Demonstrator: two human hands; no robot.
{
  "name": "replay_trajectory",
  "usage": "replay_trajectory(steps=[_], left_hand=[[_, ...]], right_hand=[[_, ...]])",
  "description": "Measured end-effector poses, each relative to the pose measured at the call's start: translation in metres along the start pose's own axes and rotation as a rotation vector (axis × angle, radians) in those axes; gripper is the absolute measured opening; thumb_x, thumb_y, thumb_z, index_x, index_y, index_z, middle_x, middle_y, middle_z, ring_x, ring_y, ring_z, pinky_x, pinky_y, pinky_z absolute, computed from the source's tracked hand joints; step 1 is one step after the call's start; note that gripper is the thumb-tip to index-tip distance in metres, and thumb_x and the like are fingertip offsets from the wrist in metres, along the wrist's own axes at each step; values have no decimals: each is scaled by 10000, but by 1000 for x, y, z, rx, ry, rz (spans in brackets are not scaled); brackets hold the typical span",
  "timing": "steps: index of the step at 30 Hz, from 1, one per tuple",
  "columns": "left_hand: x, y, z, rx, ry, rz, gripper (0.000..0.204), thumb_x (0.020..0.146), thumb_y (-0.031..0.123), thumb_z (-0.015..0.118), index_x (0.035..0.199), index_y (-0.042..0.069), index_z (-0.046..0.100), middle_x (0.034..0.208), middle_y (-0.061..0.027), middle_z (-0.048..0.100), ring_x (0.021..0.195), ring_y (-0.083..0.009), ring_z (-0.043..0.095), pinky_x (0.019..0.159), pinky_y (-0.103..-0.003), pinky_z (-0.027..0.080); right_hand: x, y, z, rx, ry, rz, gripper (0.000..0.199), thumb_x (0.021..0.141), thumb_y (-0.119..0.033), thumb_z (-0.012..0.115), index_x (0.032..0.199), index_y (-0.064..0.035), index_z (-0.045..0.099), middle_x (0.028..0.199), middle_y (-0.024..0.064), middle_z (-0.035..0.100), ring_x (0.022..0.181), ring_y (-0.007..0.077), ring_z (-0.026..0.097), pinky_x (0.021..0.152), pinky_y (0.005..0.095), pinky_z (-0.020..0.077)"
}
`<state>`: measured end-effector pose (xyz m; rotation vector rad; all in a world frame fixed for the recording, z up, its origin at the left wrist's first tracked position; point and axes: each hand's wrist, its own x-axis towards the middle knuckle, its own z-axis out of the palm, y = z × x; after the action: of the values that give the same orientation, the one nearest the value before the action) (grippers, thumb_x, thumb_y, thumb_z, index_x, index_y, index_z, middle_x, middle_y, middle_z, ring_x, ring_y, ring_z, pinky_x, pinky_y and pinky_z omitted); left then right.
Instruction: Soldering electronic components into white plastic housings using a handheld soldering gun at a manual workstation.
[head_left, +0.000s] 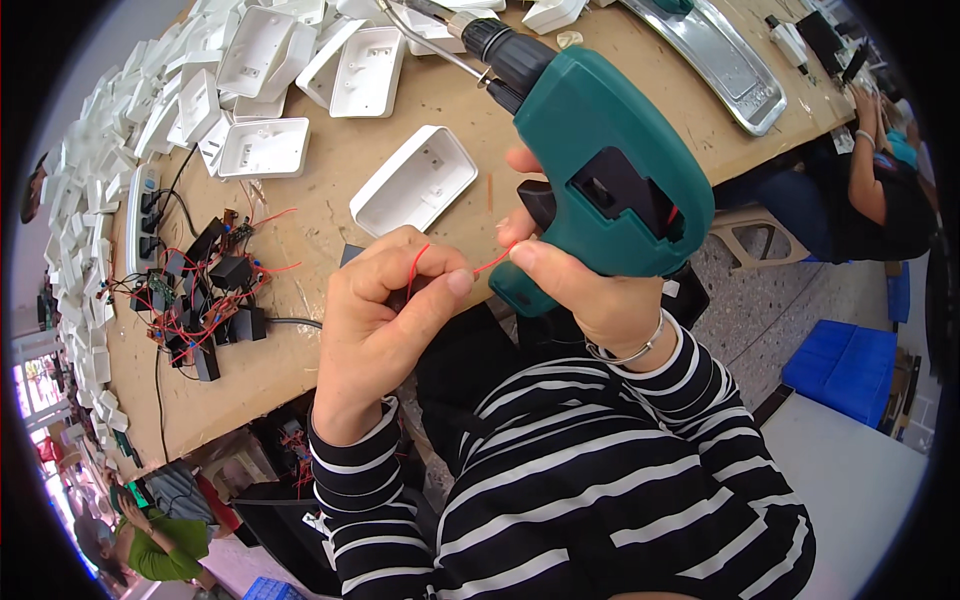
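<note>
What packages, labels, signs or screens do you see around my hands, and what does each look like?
No screens, signs or readable labels show near the left hand or right hand.
White plastic housings: open rectangular shells, piled along the bench's far and left edges.
One white housing: lying open side up, just beyond the hands.
Blue crate: on the floor, right of the bench.

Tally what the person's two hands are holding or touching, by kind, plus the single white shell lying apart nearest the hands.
Green power screwdriver, gripped in the right hand: 1
Red wire, pinched by the left hand and the right thumb: 1
White plastic shell lying open side up on the table: 1
Total: 3
</note>
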<state>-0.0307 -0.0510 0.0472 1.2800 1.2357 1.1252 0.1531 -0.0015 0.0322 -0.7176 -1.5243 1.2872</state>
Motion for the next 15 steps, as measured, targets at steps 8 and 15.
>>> replay_trajectory(steps=[8, 15], left_hand=[[0, -5, 0, 23, -35, 47, 28, 789, 18, 644, 784, -10, 640, 692, -17, 531, 623, -89, 457, 557, -232, 342], [-5, -14, 11, 302, 184, 222, 28, 769, -11, 644, 797, -12, 642, 683, -42, 528, 566, -93, 453, 502, -226, 344]], right_hand=[[-3, 0, 0, 187, 7, 120, 528, 727, 63, 599, 1225, 42, 425, 1104, 187, 551, 793, 175, 613, 719, 297, 513], [-6, -4, -9, 13, 191, 1, 468, 734, 53, 602, 1185, 46, 478, 1134, 176, 563, 877, 207, 630, 774, 300, 499]])
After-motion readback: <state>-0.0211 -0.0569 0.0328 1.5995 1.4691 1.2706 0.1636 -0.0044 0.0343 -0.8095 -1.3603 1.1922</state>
